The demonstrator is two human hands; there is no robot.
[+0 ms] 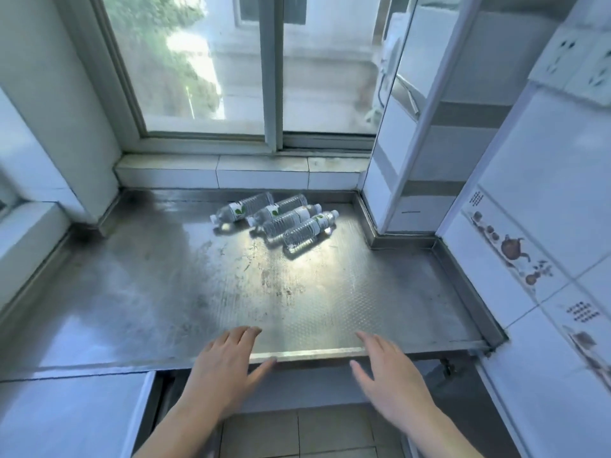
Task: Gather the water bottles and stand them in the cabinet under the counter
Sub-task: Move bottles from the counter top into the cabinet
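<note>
Gathering not begun: both my hands' fingers released, empty, left hand [228, 361] and right hand [390, 368] at near edge of steel bench [165, 292]. Next, I judge: reach far edge for four clear plastic water bottles [281, 219] lying flat.

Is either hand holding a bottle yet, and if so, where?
Nothing held. Left hand and right hand are open above the steel counter's front edge; four clear plastic water bottles lie untouched.

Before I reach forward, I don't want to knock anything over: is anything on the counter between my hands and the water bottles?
Nothing visible. The left hand and right hand hover open at the counter front edge; only bare steel lies between them and the four bottles lying at the back.
</note>
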